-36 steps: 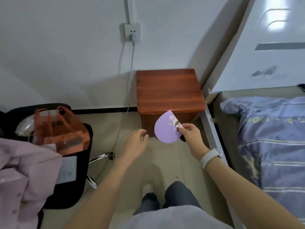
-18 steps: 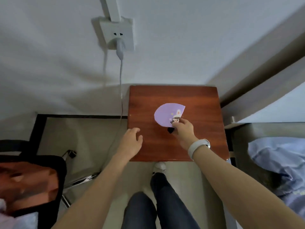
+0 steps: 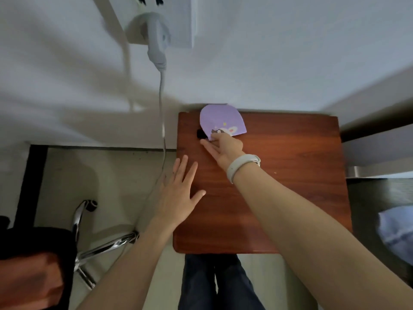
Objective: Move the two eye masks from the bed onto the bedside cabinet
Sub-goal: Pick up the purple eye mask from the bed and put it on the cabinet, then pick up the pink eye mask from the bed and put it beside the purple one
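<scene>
A purple eye mask (image 3: 220,121) with a rabbit print sits at the back left corner of the reddish-brown wooden bedside cabinet (image 3: 290,175), its far edge against the wall. My right hand (image 3: 223,146), with a white wristband, pinches the mask's near edge. A small black piece (image 3: 200,133) shows beside the mask, just left of my fingers. My left hand (image 3: 181,193) hovers flat with fingers spread over the cabinet's left edge, holding nothing. Only one eye mask is in view.
A white wall socket with a grey plug (image 3: 156,39) hangs above, its cable (image 3: 162,121) dropping beside the cabinet's left side. An office chair's chrome base (image 3: 100,240) stands at the lower left. A bit of bed with bluish bedding (image 3: 395,233) lies to the right.
My right hand has carried the purple eye mask from in front of the cabinet to its back left corner. My left hand has opened flat. The view has closed in on the cabinet.
</scene>
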### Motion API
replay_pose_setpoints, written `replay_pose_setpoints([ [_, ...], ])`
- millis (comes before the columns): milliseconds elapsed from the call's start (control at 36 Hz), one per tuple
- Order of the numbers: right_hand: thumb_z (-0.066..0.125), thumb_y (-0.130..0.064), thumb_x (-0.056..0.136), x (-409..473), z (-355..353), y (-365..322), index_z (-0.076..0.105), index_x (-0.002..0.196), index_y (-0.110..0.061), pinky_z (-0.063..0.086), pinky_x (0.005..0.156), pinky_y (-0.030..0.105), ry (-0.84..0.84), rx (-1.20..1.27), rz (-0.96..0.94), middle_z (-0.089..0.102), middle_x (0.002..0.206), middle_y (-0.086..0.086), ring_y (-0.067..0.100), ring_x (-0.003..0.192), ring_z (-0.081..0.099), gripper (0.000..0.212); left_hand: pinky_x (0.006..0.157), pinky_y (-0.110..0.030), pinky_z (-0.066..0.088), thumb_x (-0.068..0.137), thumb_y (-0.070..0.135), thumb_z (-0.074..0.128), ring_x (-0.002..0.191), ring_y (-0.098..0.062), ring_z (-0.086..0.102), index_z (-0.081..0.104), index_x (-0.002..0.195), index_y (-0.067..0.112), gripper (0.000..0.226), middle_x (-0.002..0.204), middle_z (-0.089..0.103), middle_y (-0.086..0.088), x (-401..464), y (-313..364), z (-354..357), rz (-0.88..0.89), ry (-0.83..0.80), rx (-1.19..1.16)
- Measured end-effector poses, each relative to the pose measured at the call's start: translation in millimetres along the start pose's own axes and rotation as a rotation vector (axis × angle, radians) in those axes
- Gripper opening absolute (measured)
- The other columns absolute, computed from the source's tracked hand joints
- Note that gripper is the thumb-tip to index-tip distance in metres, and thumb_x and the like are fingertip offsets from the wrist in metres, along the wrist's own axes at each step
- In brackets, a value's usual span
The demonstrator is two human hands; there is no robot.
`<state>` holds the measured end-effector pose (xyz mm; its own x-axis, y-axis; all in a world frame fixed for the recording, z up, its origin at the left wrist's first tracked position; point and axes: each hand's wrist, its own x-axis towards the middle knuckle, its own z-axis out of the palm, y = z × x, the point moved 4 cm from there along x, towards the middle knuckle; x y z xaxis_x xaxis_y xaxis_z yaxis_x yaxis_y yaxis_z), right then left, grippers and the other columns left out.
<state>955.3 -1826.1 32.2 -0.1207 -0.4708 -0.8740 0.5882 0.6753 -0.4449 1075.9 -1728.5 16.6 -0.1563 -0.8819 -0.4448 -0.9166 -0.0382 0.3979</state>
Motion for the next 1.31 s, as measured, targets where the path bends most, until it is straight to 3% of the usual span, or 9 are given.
replay_pose_setpoints([
  [111, 0.060, -0.021, 0.084, -2, 2, 5, 0.059, 0.096, -0.002, 0.041, 0.033, 0.012, -0.006, -0.333, 0.024, 0.067, 0.080, 0.014, 0.015, 0.045, 0.063, 0.022, 0.116, -0.051, 0.012, 0.086, 0.051, 0.047, 0.142, -0.011, -0.015, 0.006, 0.145, 0.029, 0.075, 0.158, -0.011, 0.004, -1, -2, -2, 0.015, -0.016, 0.014],
  [278, 0.053, -0.051, 0.075, -2, -13, -4, 0.060, 0.065, -0.011, 0.052, 0.061, 0.035, 0.180, -0.944, -0.291, 0.066, 0.059, 0.005, 0.025, 0.057, 0.062, 0.042, 0.115, -0.051, 0.014, 0.086, 0.051, 0.048, 0.138, -0.006, -0.018, 0.008, 0.145, 0.030, 0.075, 0.155, -0.014, 0.008, -1, -5, -6, 0.034, -0.021, -0.011],
  [361, 0.047, -0.047, 0.084, -9, -13, -12, 0.052, 0.070, -0.011, 0.038, 0.060, 0.032, 0.294, -1.404, -0.665, 0.059, 0.069, 0.008, 0.032, 0.066, 0.052, 0.039, 0.115, -0.052, 0.014, 0.085, 0.053, 0.046, 0.139, -0.007, -0.017, 0.006, 0.145, 0.032, 0.075, 0.151, -0.019, 0.012, -1, -7, -3, 0.035, -0.023, -0.002],
  [444, 0.059, -0.029, 0.081, -24, -10, -15, 0.058, 0.075, -0.012, 0.040, 0.060, 0.034, 0.319, -1.486, -1.338, 0.064, 0.072, 0.007, 0.030, 0.071, 0.059, 0.019, 0.115, -0.053, 0.015, 0.085, 0.054, 0.046, 0.141, -0.008, -0.015, 0.006, 0.145, 0.032, 0.075, 0.154, -0.016, 0.010, -1, -9, -1, 0.033, -0.021, -0.010],
  [500, 0.059, -0.025, 0.080, -23, -13, -14, 0.064, 0.087, -0.016, 0.045, 0.077, 0.039, 0.266, -1.559, -1.591, 0.068, 0.087, 0.005, 0.027, 0.085, 0.062, 0.013, 0.115, -0.053, 0.015, 0.085, 0.054, 0.046, 0.140, -0.008, -0.016, 0.006, 0.145, 0.032, 0.075, 0.150, -0.018, 0.012, -1, -10, -1, 0.041, -0.011, -0.014],
  [639, 0.038, -0.032, 0.088, 3, -19, -8, 0.040, 0.133, -0.020, 0.025, 0.110, 0.060, -0.064, -1.954, -1.210, 0.038, 0.146, 0.016, 0.043, 0.136, 0.028, 0.047, 0.116, -0.052, 0.014, 0.085, 0.055, 0.045, 0.140, -0.009, -0.016, 0.005, 0.145, 0.032, 0.076, 0.149, -0.019, 0.012, -1, -10, 0, 0.052, -0.007, -0.003],
  [861, 0.033, -0.034, 0.095, 11, -11, 3, 0.017, 0.144, -0.026, 0.008, 0.116, 0.053, -0.091, -1.974, -1.065, 0.008, 0.157, 0.014, 0.042, 0.143, 0.001, 0.053, 0.116, -0.053, 0.011, 0.086, 0.054, 0.045, 0.140, -0.009, -0.016, 0.004, 0.145, 0.031, 0.075, 0.157, -0.012, 0.006, -1, -9, -1, 0.052, -0.018, -0.003],
  [1139, 0.038, -0.016, 0.087, -47, -39, -17, 0.040, 0.133, -0.011, 0.022, 0.114, 0.051, -0.073, -1.662, -1.139, 0.037, 0.147, 0.015, 0.037, 0.139, 0.025, 0.046, 0.114, -0.057, 0.019, 0.088, 0.043, 0.048, 0.146, -0.022, -0.003, 0.013, 0.144, 0.024, 0.069, 0.159, 0.002, -0.005, -1, 10, -18, -0.014, -0.096, 0.115],
  [1306, 0.041, -0.012, 0.091, -113, -109, -37, 0.050, 0.126, -0.010, 0.038, 0.106, 0.036, 0.078, -1.249, -0.818, 0.058, 0.129, 0.012, 0.024, 0.125, 0.046, 0.036, 0.116, -0.051, 0.020, 0.090, 0.036, 0.046, 0.142, -0.026, 0.021, 0.032, 0.139, 0.019, 0.053, 0.152, 0.028, -0.008, -16, 68, -44, 0.020, -0.140, 0.084],
])
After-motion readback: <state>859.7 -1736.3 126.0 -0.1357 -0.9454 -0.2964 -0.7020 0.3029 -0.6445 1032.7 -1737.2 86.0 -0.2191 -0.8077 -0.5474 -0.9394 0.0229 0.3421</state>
